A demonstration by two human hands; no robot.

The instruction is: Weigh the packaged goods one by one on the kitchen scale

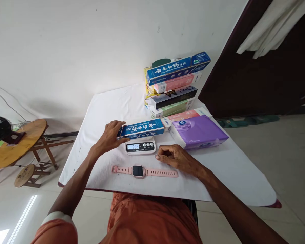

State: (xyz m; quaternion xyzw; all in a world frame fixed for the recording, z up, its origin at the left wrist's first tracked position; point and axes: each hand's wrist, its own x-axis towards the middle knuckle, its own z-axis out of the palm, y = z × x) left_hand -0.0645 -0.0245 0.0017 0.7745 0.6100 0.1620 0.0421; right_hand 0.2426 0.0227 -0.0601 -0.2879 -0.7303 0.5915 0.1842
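My left hand (111, 136) is closed around the left end of a blue toothpaste box (143, 128), thumb along the near side and fingers over the far side. The box lies across a white digital scale (140, 147), hiding most of its platform. The scale's lit display appears to read 269. My right hand (176, 156) rests on the table right of the scale, its fingers curled in with nothing seen in them. Nearer to me, a pink-strapped smartwatch (138, 171) lies flat with its screen dark. A purple tissue pack (199, 131) is just beyond my right hand.
The table wears a white cloth (112, 101). At its back are stacked another blue toothpaste box (178, 69), a pink box (175, 82), a black box (175, 97) and a green box (173, 108). An orange-pink box (184, 115) lies behind the tissue pack. Wooden stools (27, 174) stand left.
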